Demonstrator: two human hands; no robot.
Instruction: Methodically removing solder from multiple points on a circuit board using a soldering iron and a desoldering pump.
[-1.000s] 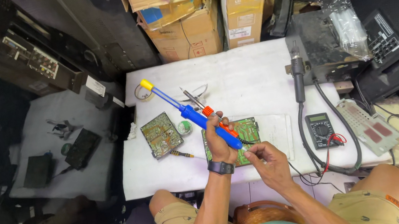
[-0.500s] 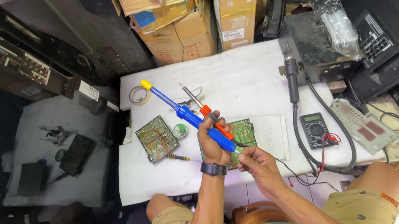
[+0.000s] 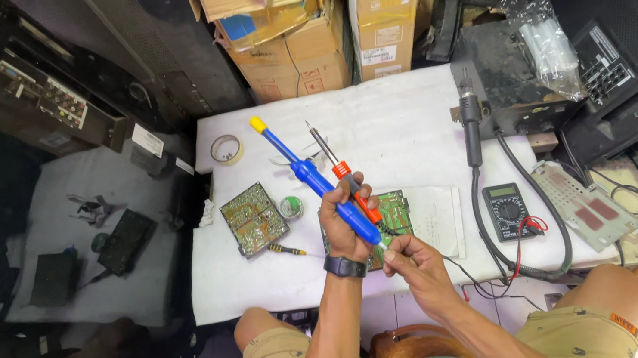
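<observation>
My left hand (image 3: 348,222) grips two tools at once over the white table (image 3: 404,116): a blue desoldering pump (image 3: 310,176) with a yellow end, and an orange-handled soldering iron (image 3: 339,168) whose metal tip points away from me. Under that hand lies a green circuit board (image 3: 393,211). My right hand (image 3: 407,258) sits just below it, fingers pinched at the pump's near tip; whether it holds anything small I cannot tell. A second green circuit board (image 3: 253,219) lies to the left.
A tape roll (image 3: 225,148), a small solder reel (image 3: 290,207) and a screwdriver (image 3: 286,249) lie left of my hands. A multimeter (image 3: 509,211) with leads and a black iron (image 3: 471,126) sit right. Cardboard boxes (image 3: 326,20) and dark equipment crowd the back and sides.
My hands and the tools keep the same pose; only the camera view has shifted a little.
</observation>
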